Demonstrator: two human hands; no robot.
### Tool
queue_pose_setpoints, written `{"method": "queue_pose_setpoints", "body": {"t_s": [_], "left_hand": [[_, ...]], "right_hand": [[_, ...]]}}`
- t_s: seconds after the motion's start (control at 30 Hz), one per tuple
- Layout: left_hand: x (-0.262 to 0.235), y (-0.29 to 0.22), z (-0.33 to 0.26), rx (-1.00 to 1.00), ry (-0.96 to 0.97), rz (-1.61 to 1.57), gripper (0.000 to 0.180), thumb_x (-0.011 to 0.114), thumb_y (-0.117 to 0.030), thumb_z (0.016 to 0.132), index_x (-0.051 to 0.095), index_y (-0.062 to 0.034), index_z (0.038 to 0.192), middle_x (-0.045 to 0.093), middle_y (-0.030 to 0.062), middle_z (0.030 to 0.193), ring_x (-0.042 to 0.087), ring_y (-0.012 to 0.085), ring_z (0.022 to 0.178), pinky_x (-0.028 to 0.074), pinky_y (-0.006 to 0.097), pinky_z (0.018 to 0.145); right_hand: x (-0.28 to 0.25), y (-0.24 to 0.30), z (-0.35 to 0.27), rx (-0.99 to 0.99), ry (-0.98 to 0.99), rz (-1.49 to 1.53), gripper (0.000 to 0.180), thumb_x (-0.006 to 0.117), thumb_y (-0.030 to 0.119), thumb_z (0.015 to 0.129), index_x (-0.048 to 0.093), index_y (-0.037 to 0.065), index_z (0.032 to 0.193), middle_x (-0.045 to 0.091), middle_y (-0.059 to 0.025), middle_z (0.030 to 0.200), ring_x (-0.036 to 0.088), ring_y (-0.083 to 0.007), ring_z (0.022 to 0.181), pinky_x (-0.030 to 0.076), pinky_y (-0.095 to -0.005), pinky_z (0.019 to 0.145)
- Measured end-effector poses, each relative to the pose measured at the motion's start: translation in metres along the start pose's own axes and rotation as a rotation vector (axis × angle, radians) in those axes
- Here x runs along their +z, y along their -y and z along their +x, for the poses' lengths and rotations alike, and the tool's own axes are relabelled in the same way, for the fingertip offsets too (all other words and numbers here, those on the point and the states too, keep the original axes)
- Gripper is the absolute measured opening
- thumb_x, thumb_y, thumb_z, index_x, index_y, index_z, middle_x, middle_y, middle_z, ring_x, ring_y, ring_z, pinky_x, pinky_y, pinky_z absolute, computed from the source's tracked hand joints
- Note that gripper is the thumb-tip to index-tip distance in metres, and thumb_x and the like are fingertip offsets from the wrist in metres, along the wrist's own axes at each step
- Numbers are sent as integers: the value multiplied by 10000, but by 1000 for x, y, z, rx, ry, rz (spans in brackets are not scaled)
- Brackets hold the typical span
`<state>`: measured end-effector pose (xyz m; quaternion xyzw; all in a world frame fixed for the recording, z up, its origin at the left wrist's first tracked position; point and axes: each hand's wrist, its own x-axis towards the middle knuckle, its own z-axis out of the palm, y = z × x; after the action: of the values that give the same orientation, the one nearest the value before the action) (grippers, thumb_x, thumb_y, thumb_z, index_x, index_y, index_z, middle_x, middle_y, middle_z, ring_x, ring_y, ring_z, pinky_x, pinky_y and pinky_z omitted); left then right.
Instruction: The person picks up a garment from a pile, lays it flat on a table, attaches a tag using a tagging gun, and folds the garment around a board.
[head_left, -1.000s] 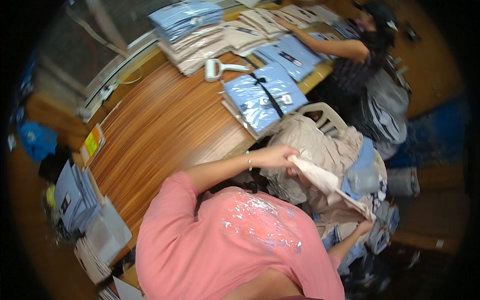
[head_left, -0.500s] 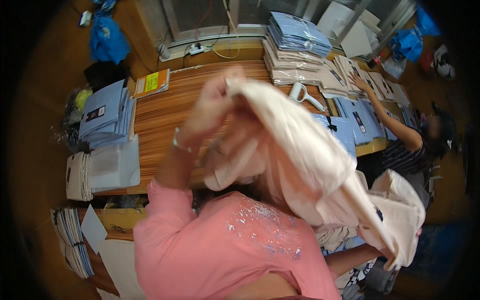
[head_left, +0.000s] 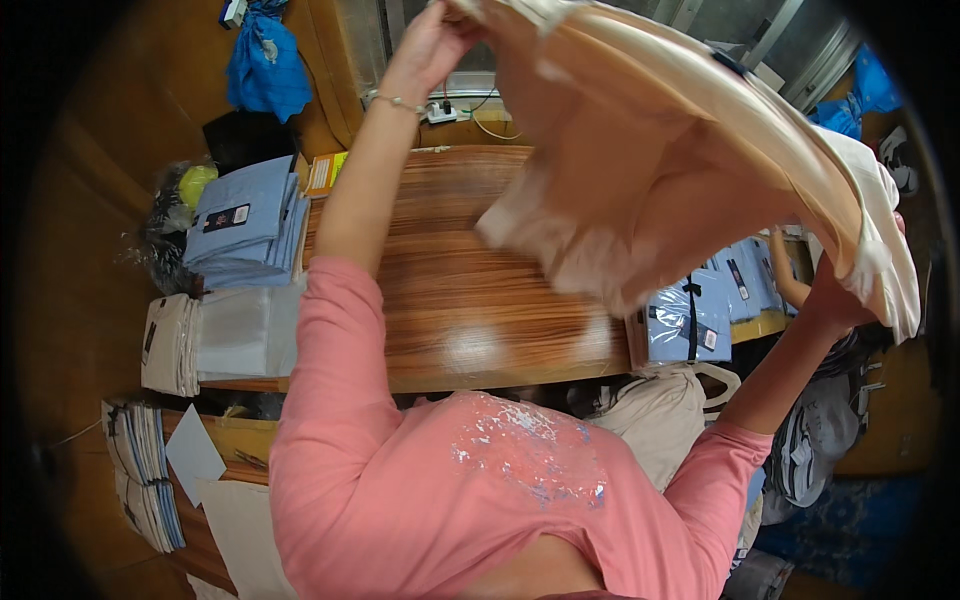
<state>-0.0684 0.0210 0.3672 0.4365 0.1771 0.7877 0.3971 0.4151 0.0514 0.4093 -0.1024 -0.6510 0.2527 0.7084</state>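
A cream shirt [head_left: 640, 170] hangs spread in the air above the table, its lower edge blurred by motion. My left hand [head_left: 437, 45] is raised at the top of the view, fingers closed on one corner of the cloth. Over on the right, my right hand [head_left: 850, 297] grips the other end, and folds of cloth hide most of its fingers. A dark label [head_left: 728, 62] shows along the shirt's upper edge. Beneath it lies the striped wooden table [head_left: 450, 270].
Folded blue shirts [head_left: 240, 225] and clear plastic sleeves [head_left: 245, 330] are stacked at the left. A wrapped blue shirt [head_left: 690, 325] lies at the table's right edge. Cream cloth [head_left: 650, 420] is heaped below it. Another person's arm [head_left: 785, 270] shows at the right, partly hidden.
Both hands have risen and moved apart, my left upward and my right up from the lower right. The shirt has opened from a bunched state and lifted away from my body.
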Motion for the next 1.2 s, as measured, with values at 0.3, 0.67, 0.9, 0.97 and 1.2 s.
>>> {"method": "queue_pose_setpoints", "body": {"t_s": [0.3, 0.67, 0.9, 0.97, 1.2], "left_hand": [[-242, -54, -134, -217, -558, 208, 323, 410, -248, 955, 528, -16, 1146, 553, 107, 1182, 502, 217, 1126, 372, 345, 994], [-225, 65, -384, -164, -441, 1705, 474, 649, -127, 777, 431, -31, 1188, 518, 140, 1148, 502, 300, 1045, 379, 363, 935], [-157, 91, -448, -745, -644, 2146, 672, 560, -442, 812, 315, -186, 1383, 163, 191, 1459, 114, 373, 1349, 74, 687, 978], [-152, 79, -459, -756, -961, 2186, 687, 564, -442, 813, 300, -182, 1391, 163, 207, 1455, 116, 384, 1346, 67, 666, 997], [-85, 103, -472, -785, -1139, 1969, 400, 606, -379, 819, 558, -50, 1041, 500, 142, 1110, 450, 286, 1041, 353, 422, 877]], "right_hand": [[198, 23, -251, 525, 1377, 157, 516, 532, 214, 884, 348, 6, 1318, 411, -155, 1303, 403, -274, 1206, 327, -375, 1002], [208, -188, -323, 682, 1069, -55, 161, 556, 38, 783, 626, 9, 925, 598, -145, 947, 555, -279, 919, 422, -345, 853], [144, -298, -322, 429, 1153, -870, 389, 495, 179, 874, 491, 180, 1263, 361, -142, 1380, 294, -306, 1303, 203, -571, 1025], [125, -298, -335, 284, 1135, -836, 402, 485, 202, 887, 465, 197, 1289, 347, -134, 1393, 281, -301, 1311, 176, -565, 1037], [68, -232, -357, 312, 1199, -658, 351, 495, 167, 883, 534, 179, 1232, 348, -122, 1398, 272, -295, 1321, 138, -543, 1057]]}}
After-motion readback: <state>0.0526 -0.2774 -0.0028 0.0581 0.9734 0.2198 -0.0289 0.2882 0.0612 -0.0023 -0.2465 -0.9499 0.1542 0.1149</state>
